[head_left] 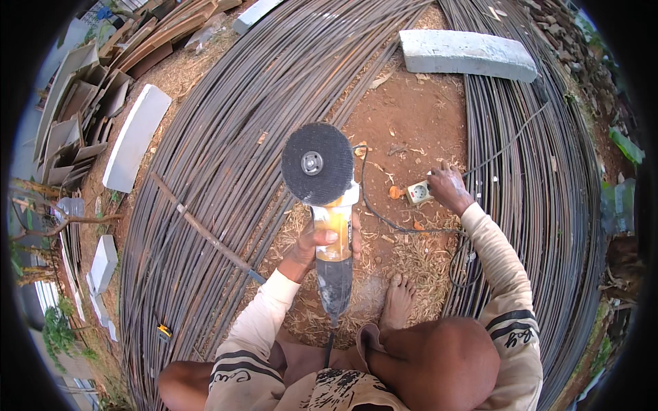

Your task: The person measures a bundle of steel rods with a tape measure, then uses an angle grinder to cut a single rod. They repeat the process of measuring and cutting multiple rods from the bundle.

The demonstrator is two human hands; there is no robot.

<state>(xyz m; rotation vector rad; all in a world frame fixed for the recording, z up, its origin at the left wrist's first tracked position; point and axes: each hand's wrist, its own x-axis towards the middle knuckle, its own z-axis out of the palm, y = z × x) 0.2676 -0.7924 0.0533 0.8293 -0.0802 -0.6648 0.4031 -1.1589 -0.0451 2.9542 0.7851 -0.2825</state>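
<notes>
My left hand (308, 248) is wrapped round the yellow and grey body of an angle grinder (334, 229). The grinder stands upright in view, its large black cutting disc (298, 179) uppermost. From its tail a dark cord (330, 348) runs down towards my lap. Farther right, low over the soil, my right hand (449, 189) grips the end of a white extension socket (419, 193). The socket's round outlet faces up, and no plug shows in it. A grey cable (504, 144) leads from near that hand across the rods. Beside the socket lies a small orange piece (395, 192).
Long steel rods (226, 137) lie bundled on the left, with more rods (528, 240) on the right. A concrete block (469, 55) rests across the far right rods. A dark cable (384, 220) curves over the soil near my bare foot (398, 301). Boards (75, 116) are stacked far left.
</notes>
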